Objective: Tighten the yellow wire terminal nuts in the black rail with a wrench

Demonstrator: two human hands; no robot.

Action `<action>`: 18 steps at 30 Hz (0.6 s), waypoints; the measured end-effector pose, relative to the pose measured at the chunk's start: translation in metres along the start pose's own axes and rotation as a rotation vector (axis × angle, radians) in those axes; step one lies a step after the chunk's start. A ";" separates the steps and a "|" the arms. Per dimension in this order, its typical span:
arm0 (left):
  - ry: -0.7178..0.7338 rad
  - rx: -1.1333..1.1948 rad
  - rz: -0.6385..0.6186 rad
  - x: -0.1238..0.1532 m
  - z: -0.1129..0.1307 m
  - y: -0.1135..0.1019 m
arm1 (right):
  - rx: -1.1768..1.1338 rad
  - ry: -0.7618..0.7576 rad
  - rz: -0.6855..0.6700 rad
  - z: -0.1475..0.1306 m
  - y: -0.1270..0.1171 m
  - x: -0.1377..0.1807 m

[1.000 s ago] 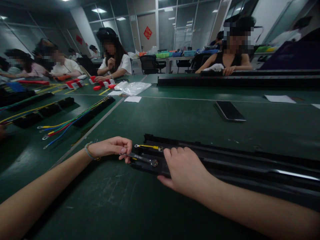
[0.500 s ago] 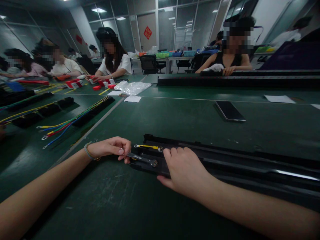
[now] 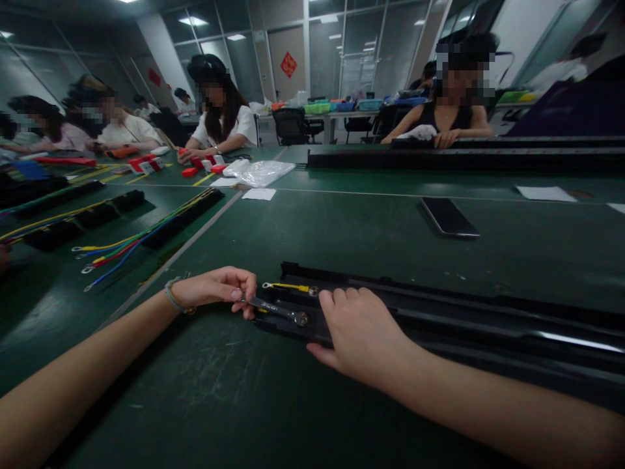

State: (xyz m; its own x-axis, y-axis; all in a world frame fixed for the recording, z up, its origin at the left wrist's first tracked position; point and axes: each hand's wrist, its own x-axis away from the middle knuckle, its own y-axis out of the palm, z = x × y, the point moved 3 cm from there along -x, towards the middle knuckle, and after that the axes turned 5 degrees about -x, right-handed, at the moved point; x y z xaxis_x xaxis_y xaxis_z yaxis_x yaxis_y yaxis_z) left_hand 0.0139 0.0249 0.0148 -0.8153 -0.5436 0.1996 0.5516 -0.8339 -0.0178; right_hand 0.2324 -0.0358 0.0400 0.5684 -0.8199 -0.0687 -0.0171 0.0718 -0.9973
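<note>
In the head view, my left hand [image 3: 229,290] pinches the near end of a metal ratchet wrench [image 3: 276,311]. The wrench's ring end sits over a fastener at the left end of a long black housing [image 3: 439,312]. My right hand [image 3: 364,329] is closed over that housing, with the thumb on its near side and the fingers over the top. Just left of those fingers, a yellow ring terminal [image 3: 288,286] lies beside a round metal fastener [image 3: 313,291]. A small yellow piece shows under the wrench, mostly hidden.
A phone [image 3: 449,217] lies behind the housing. To the left are black strips with coloured wires [image 3: 131,244] ending in ring terminals. Across the green table [image 3: 317,225] are a clear plastic bag [image 3: 266,173], red and white parts [image 3: 146,163], another long black housing [image 3: 439,158] and seated co-workers.
The wrench's handle end has shifted very slightly in my left hand's fingers. My right hand and the housing stay where they were.
</note>
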 end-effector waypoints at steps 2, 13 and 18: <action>0.004 0.008 0.002 0.000 0.000 0.000 | -0.002 -0.001 0.002 0.000 0.001 0.000; 0.005 0.019 0.004 0.000 0.003 0.002 | 0.003 0.004 -0.002 -0.001 -0.001 0.000; 0.003 0.007 0.003 0.000 0.002 0.001 | 0.004 0.003 0.015 -0.001 0.000 0.001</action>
State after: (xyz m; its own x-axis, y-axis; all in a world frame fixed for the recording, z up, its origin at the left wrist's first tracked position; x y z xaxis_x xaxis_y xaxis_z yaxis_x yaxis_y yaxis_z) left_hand 0.0155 0.0241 0.0171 -0.8139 -0.5468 0.1964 0.5557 -0.8313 -0.0114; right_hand 0.2323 -0.0371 0.0399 0.5658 -0.8203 -0.0836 -0.0220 0.0864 -0.9960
